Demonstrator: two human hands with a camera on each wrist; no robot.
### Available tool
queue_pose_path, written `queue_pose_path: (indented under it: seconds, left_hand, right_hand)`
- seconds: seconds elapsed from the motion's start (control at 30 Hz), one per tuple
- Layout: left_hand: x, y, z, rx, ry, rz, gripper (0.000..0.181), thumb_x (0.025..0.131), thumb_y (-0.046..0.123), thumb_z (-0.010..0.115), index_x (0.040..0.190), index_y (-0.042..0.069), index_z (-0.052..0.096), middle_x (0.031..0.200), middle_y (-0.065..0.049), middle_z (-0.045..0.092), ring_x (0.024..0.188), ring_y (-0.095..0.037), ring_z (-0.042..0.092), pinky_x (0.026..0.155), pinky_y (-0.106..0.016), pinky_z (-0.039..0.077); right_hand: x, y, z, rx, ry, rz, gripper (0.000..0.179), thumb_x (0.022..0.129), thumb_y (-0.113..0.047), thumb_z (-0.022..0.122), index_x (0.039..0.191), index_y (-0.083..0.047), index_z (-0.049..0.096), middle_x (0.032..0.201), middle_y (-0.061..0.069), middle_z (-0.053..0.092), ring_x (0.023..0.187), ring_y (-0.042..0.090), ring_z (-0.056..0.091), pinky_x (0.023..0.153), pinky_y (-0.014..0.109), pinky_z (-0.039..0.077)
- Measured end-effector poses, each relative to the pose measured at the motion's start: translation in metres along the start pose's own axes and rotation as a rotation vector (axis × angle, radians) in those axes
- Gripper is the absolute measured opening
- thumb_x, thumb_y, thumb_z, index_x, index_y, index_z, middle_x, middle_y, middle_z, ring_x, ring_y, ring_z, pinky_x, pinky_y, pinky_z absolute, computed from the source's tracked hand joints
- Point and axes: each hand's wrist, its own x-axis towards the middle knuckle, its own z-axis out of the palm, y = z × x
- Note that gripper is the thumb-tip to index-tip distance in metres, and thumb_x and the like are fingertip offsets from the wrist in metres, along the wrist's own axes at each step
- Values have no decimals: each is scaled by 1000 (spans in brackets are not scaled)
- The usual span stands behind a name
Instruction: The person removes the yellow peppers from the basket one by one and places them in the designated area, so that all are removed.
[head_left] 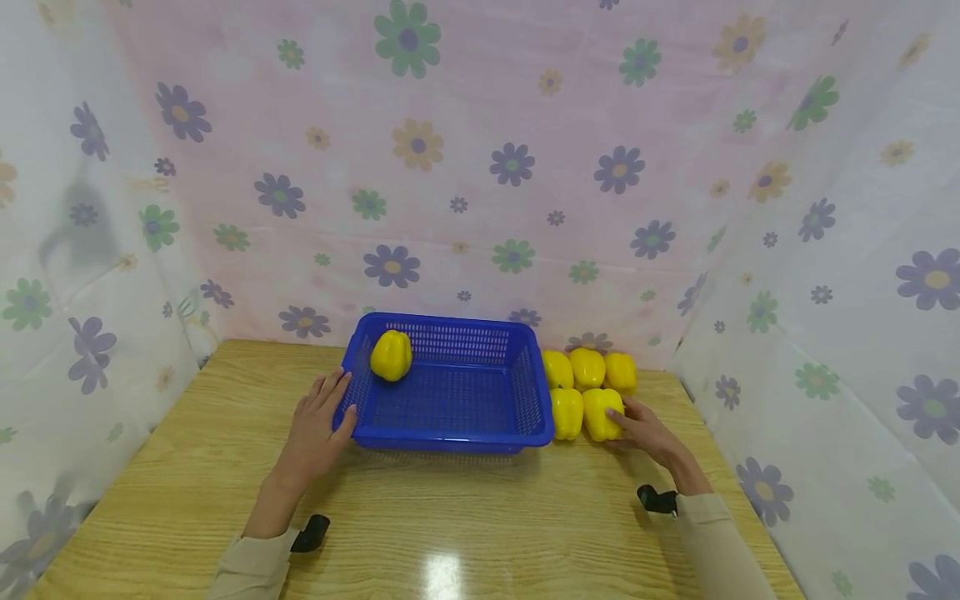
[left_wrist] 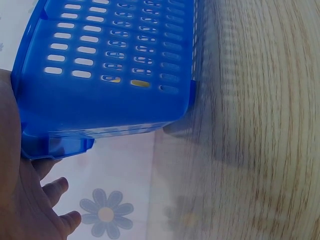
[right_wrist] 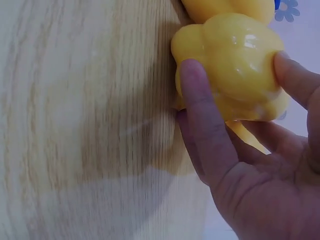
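Observation:
A blue plastic basket (head_left: 450, 437) with slotted sides stands on the table, and one yellow bell pepper (head_left: 392, 356) lies in its back left corner. My left hand (head_left: 318, 433) rests against the basket's left rim, its fingers loosely spread in the left wrist view; the thumb is hidden there. To the right of the basket, several yellow bell peppers (head_left: 587, 368) sit close together in two rows. My right hand (head_left: 648, 433) holds the front right bell pepper (right_wrist: 240, 60) between thumb and fingers, low at the table surface. In the head view its fingers are partly hidden behind that pepper.
The wooden table (head_left: 450, 517) reaches back to a flowered cloth (head_left: 465, 167) that hangs behind and on both sides. Dark wrist-worn devices (head_left: 311, 533) show at both sleeves. A front pepper (head_left: 567, 413) stands between the held one and the basket.

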Motion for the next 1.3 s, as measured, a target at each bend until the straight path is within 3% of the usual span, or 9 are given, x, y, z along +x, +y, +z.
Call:
queue_pose_path:
  seconds: [0.23,0.5,0.8,0.93,1.07,1.17,1.3]
  left_hand:
    - [0,1,0,-7,2,4,59,105,22,50,158,1,34,165,-23,28,151,-52,17,116,-75,13]
    - [0,0,1,2,3,2,59,106,23,50,158,0,34,165,-23,28,152,-51,17,116,-75,13]
    - [0,1,1,-1,-1,0,59,106,25,49,158,1,34,165,-23,28,151,-51,17,116,-74,13]
    - [0,1,1,2,2,3,59,106,24,49,158,1,34,164,-23,28,151,-51,17,116,-74,13]
    - [0,1,1,5,2,4,59,106,23,49,158,0,34,164,-23,28,151,-52,18,116,-75,13]
    - [0,1,0,5,-1,5,58,106,23,49,158,1,34,165,-22,28,151,-52,17,116,-75,13]
    - [0,0,-1,0,-9,1,58,107,24,48,158,1,33,166,-22,26,152,-51,15,116,-75,12]
  right_hand:
    - [0,-3,-2,-17,-17,30,65,110,-31,46,157,7,22,141,31,43,111,21,61,95,46,57]
    - [-1,-3,-3,-11,-14,56,65,111,-29,44,159,7,18,149,34,36,112,19,60,95,42,58]
    - [-7,-6,-5,-81,40,87,75,110,-32,44,160,7,5,155,42,24,123,40,58,94,46,58]
    - [-12,-13,-4,-153,94,100,78,110,-39,43,160,8,5,154,43,25,128,50,50,93,50,58]
    - [-17,-26,0,-278,144,115,81,110,-44,40,159,9,5,157,44,15,140,59,30,97,56,54]
    - [-22,-41,6,-387,163,125,85,109,-48,38,158,11,3,159,43,7,144,61,21,106,62,45]
    - [-28,-64,19,-500,191,127,88,107,-52,39,158,12,7,161,40,8,145,60,18,114,69,29]
